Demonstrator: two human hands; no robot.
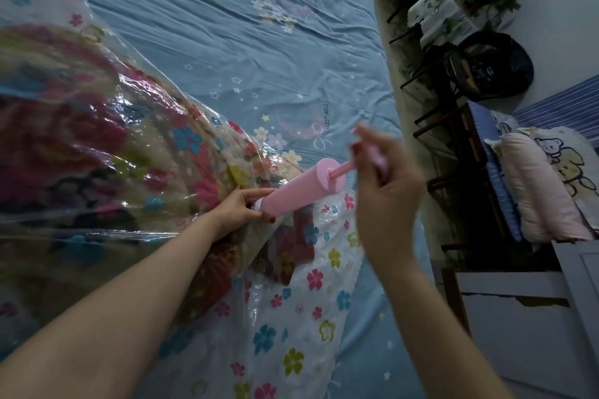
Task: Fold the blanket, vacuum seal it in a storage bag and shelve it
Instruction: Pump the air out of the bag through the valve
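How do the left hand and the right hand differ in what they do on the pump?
The left hand grips the low end of the pump, against the bag; the right hand holds the handle, raised above the barrel. The left looks sharp, the right blurred. Both hold the pump.

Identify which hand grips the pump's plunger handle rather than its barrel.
The right hand holds the plunger handle, drawn out of the pink pump; the left hand steadies the barrel's lower end at the storage bag.

Open bed sheet (227,26) beyond bulging storage bag (97,139); chairs (453,100) crowd right bedside.
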